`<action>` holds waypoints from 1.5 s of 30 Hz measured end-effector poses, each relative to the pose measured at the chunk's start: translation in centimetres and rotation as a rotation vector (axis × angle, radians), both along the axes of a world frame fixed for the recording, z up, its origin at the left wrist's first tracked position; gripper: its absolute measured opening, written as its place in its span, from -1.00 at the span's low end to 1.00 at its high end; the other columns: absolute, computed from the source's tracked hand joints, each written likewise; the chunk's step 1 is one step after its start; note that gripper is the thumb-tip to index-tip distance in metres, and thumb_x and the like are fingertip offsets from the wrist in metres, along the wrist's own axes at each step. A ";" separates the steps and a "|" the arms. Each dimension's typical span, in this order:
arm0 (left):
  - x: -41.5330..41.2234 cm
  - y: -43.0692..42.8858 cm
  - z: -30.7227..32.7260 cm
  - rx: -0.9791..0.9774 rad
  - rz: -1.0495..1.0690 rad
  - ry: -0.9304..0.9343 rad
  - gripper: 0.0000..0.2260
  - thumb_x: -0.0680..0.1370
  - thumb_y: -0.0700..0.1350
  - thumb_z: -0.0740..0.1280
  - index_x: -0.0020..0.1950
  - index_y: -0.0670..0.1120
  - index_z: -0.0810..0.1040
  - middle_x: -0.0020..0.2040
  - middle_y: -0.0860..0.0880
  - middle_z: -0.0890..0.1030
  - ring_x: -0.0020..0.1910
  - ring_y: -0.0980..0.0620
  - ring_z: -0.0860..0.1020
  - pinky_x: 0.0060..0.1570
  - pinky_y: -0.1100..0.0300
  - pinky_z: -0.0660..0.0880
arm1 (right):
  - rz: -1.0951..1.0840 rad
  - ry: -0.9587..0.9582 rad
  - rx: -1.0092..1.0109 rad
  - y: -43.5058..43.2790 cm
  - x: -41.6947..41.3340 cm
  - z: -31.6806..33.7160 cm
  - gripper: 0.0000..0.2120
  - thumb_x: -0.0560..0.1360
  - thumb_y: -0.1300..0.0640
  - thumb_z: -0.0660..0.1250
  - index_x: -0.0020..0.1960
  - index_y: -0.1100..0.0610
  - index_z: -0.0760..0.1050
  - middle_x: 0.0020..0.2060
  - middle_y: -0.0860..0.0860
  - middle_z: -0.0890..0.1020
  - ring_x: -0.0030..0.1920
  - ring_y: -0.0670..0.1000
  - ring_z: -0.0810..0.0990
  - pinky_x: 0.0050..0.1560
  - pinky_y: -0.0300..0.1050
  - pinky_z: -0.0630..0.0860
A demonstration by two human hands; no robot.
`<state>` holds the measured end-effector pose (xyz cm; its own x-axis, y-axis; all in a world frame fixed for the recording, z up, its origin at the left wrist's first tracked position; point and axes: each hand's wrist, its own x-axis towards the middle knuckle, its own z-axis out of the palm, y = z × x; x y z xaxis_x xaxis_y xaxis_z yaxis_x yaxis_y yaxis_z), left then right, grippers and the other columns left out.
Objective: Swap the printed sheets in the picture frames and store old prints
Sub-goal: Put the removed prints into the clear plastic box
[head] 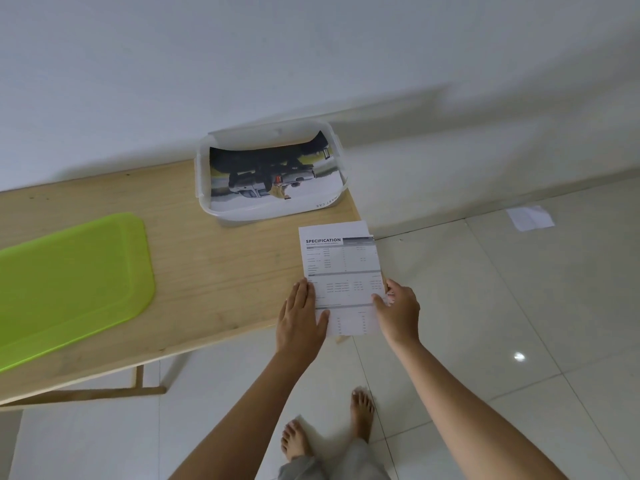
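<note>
- The sheet [341,265], headed "SPECIFICATION", is held up over the right end of the table [225,265], with part of it hanging past the table's end above the floor [485,306]
- A second paper edge peeks out behind its top corner, so this may be more than one sheet; I cannot tell for sure
- The left hand [301,318] lies flat along the sheet's left edge, fingers straight and together, thumb resting across the printed face
- The right hand [398,311] pinches the right edge, thumb on the front and fingers curled round behind
- The sheet's long side runs away from the person, its heading at the far end, leaning slightly left
- The box [198,174], clear plastic, sits at the far right corner of the table, just beyond the sheet's top edge and a little to the left of both hands
- A photo print [270,174] of a car already lies curved inside it
- Judgement: if this sheet is an old print, the next move is a short push forward and left along its own long side; the left hand is on the nearer side to the box
- A green tray [69,285] lies well apart on the left, and a loose paper [530,218] lies on the floor to the right
</note>
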<state>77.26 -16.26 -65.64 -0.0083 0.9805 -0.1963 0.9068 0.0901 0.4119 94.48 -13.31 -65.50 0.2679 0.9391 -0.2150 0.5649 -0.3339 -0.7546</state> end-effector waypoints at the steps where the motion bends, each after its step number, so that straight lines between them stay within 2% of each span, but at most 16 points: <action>1: -0.2 0.5 0.0 -0.004 -0.003 0.000 -0.42 0.62 0.08 0.06 0.53 -0.12 -0.09 0.55 -0.04 -0.09 0.52 0.04 -0.14 0.46 0.15 -0.17 | 0.005 -0.010 -0.007 0.3 0.0 0.1 -0.76 0.49 0.22 0.26 0.15 0.11 0.51 0.00 0.11 0.47 -0.11 -0.01 0.47 -0.15 -0.29 0.35; 3: -0.5 1.4 -0.1 -0.016 -0.016 0.000 -0.40 0.61 0.08 0.07 0.53 -0.13 -0.11 0.55 -0.04 -0.12 0.52 0.04 -0.17 0.44 0.14 -0.23 | 0.020 -0.016 0.001 1.0 -0.1 0.4 -0.77 0.49 0.22 0.26 0.13 0.10 0.52 -0.04 0.09 0.44 -0.07 0.01 0.45 -0.18 -0.29 0.32; 6: -0.7 1.9 -0.3 -0.024 -0.034 -0.011 -0.40 0.61 0.08 0.07 0.52 -0.14 -0.10 0.55 -0.04 -0.11 0.52 0.05 -0.17 0.44 0.14 -0.25 | 0.026 -0.018 0.011 2.0 -0.3 0.5 -0.81 0.46 0.24 0.27 0.06 0.14 0.53 -0.06 0.06 0.43 -0.05 0.02 0.44 -0.09 -0.24 0.30; 10: 0.1 1.2 -0.5 -0.003 -0.027 -0.069 -0.41 0.61 0.06 0.08 0.52 -0.15 -0.09 0.55 -0.03 -0.11 0.52 0.07 -0.16 0.43 0.19 -0.27 | 0.006 0.026 -0.008 2.7 0.1 0.3 -0.79 0.46 0.23 0.28 0.08 0.16 0.53 -0.02 0.10 0.50 -0.07 0.00 0.45 -0.09 -0.24 0.30; 15: 0.9 0.9 -0.8 0.006 -0.028 -0.092 -0.42 0.62 0.05 0.07 0.52 -0.15 -0.09 0.55 -0.03 -0.11 0.52 0.08 -0.17 0.42 0.21 -0.28 | -0.025 0.135 -0.006 2.8 1.0 0.3 -0.79 0.46 0.24 0.31 0.08 0.14 0.53 -0.04 0.05 0.60 -0.02 0.04 0.56 -0.10 -0.24 0.39; 18: 1.6 1.2 -0.7 -0.002 -0.031 -0.089 -0.43 0.62 0.05 0.06 0.52 -0.15 -0.08 0.55 -0.03 -0.10 0.51 0.08 -0.17 0.43 0.21 -0.27 | -0.078 0.192 -0.007 2.9 1.4 0.8 -0.77 0.46 0.27 0.31 0.12 0.19 0.52 -0.09 0.00 0.57 -0.07 0.00 0.54 -0.17 -0.34 0.40; 21: 2.4 1.6 -0.6 -0.001 -0.058 -0.094 -0.44 0.63 0.04 0.05 0.52 -0.15 -0.07 0.55 -0.03 -0.09 0.52 0.08 -0.17 0.42 0.22 -0.28 | -0.138 0.221 -0.035 3.2 2.0 0.9 -0.73 0.46 0.24 0.32 0.16 0.19 0.49 -0.07 0.01 0.55 -0.07 -0.02 0.52 -0.11 -0.27 0.39; 24: 2.6 2.0 -0.7 0.003 -0.065 -0.107 -0.45 0.63 0.03 0.06 0.52 -0.15 -0.06 0.55 -0.03 -0.09 0.52 0.08 -0.16 0.42 0.23 -0.26 | -0.164 0.224 -0.050 3.4 2.7 0.8 -0.72 0.47 0.24 0.32 0.17 0.18 0.48 -0.05 0.02 0.55 -0.08 -0.02 0.52 -0.14 -0.25 0.40; 27: 2.4 2.0 -0.6 0.004 -0.089 -0.099 -0.46 0.63 0.03 0.06 0.52 -0.14 -0.05 0.55 -0.02 -0.09 0.52 0.08 -0.16 0.44 0.21 -0.21 | -0.173 0.240 -0.049 3.6 3.0 0.9 -0.72 0.47 0.24 0.31 0.18 0.16 0.49 -0.05 0.02 0.55 -0.07 -0.03 0.51 -0.07 -0.23 0.39; 32: 1.6 2.5 -0.3 0.011 -0.104 -0.079 -0.51 0.61 -0.03 0.12 0.50 -0.14 0.11 0.54 -0.04 0.05 0.52 0.02 -0.02 0.45 0.10 0.09 | -0.187 0.281 0.016 3.7 2.7 2.0 -0.71 0.47 0.26 0.30 0.18 0.11 0.50 -0.06 0.04 0.53 -0.07 0.00 0.49 -0.17 -0.28 0.37; 35: 1.7 3.9 1.4 0.033 -0.078 -0.123 -0.57 0.58 -0.12 0.16 0.44 -0.16 0.24 0.46 -0.09 0.23 0.44 -0.05 0.15 0.35 0.07 0.25 | -0.157 0.295 0.088 4.0 2.6 3.8 -0.70 0.47 0.26 0.30 0.18 0.06 0.51 -0.08 0.03 0.55 -0.10 0.01 0.52 -0.25 -0.42 0.38; 38: 2.3 6.5 4.8 0.015 0.007 -0.327 -0.58 0.60 -0.10 0.15 0.45 -0.18 0.23 0.42 -0.12 0.30 0.40 -0.06 0.24 0.32 0.11 0.23 | -0.132 0.317 0.181 4.4 2.3 6.1 -0.69 0.46 0.29 0.28 0.16 0.07 0.54 -0.12 -0.02 0.58 -0.17 -0.08 0.54 -0.29 -0.53 0.39; 41: 2.9 9.1 9.1 0.078 -0.003 -0.478 -0.55 0.60 -0.05 0.16 0.46 -0.15 0.21 0.41 -0.13 0.34 0.37 -0.09 0.33 0.34 0.07 0.26 | -0.091 0.351 0.295 4.8 1.8 9.1 -0.69 0.46 0.31 0.28 0.16 0.08 0.55 -0.06 -0.03 0.63 -0.12 -0.10 0.56 -0.21 -0.52 0.42; 43: 3.0 10.5 11.5 0.156 -0.038 -0.485 -0.54 0.60 -0.06 0.17 0.47 -0.14 0.19 0.43 -0.11 0.31 0.40 -0.07 0.28 0.35 0.10 0.21 | -0.054 0.365 0.339 5.3 1.6 10.7 -0.69 0.47 0.31 0.29 0.17 0.09 0.56 0.01 -0.05 0.63 -0.03 -0.08 0.58 -0.12 -0.49 0.45; 45: 2.2 11.7 13.8 0.229 -0.069 -0.447 -0.48 0.59 -0.02 0.20 0.49 -0.13 0.13 0.50 -0.10 0.19 0.48 -0.05 0.14 0.42 0.05 0.11 | 0.006 0.398 0.384 5.7 1.3 12.8 -0.70 0.48 0.30 0.30 0.17 0.08 0.56 0.04 -0.08 0.63 0.04 -0.10 0.58 -0.01 -0.40 0.48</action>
<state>79.48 -4.58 -51.82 0.0941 0.9941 0.0543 0.6380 -0.1020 0.7633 95.81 -7.61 -52.69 0.2305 0.9712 0.0601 0.2127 0.0100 -0.9771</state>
